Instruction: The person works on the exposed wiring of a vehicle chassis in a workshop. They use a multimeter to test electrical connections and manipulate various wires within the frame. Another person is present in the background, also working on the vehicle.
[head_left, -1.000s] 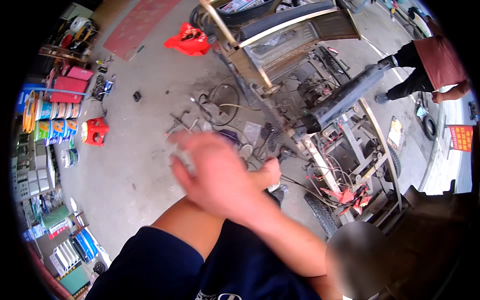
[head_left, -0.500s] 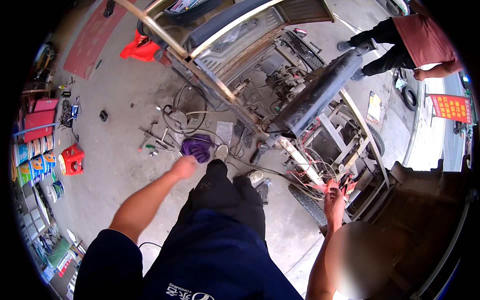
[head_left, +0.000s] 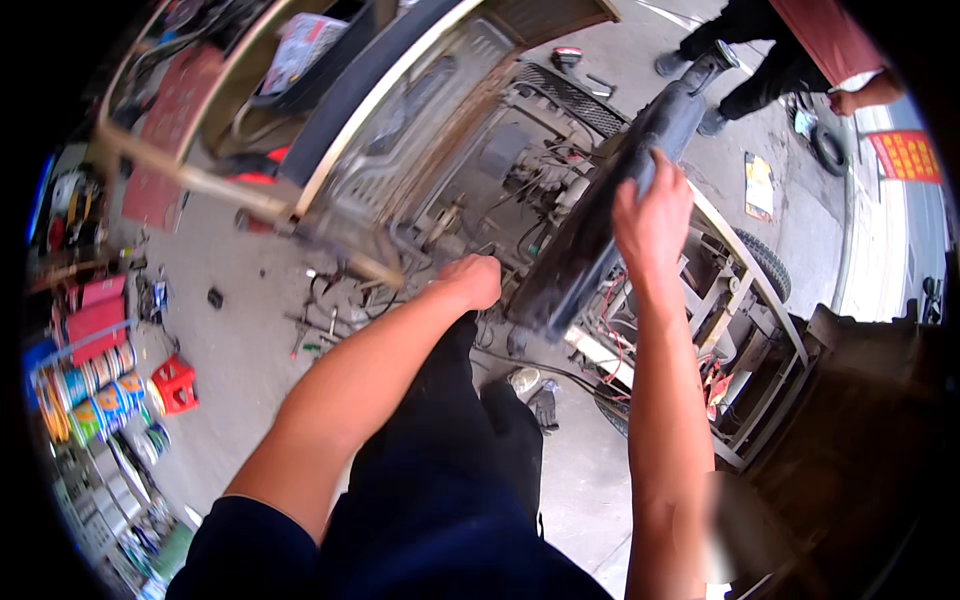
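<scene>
One metal frame (head_left: 738, 285) bears one long black panel (head_left: 590, 240), long axis running near left to far right, with one right hand (head_left: 654, 220) open over its middle and, apart, one left hand (head_left: 472, 282) curled left of its near end, grip indeterminable.

Yellow lettering (head_left: 904, 153) (blurred), red sign (head_left: 908, 158)

The right hand (head_left: 655, 215) seemingly touches the long black part (head_left: 572, 268), the left hand (head_left: 472, 283) near it
</scene>
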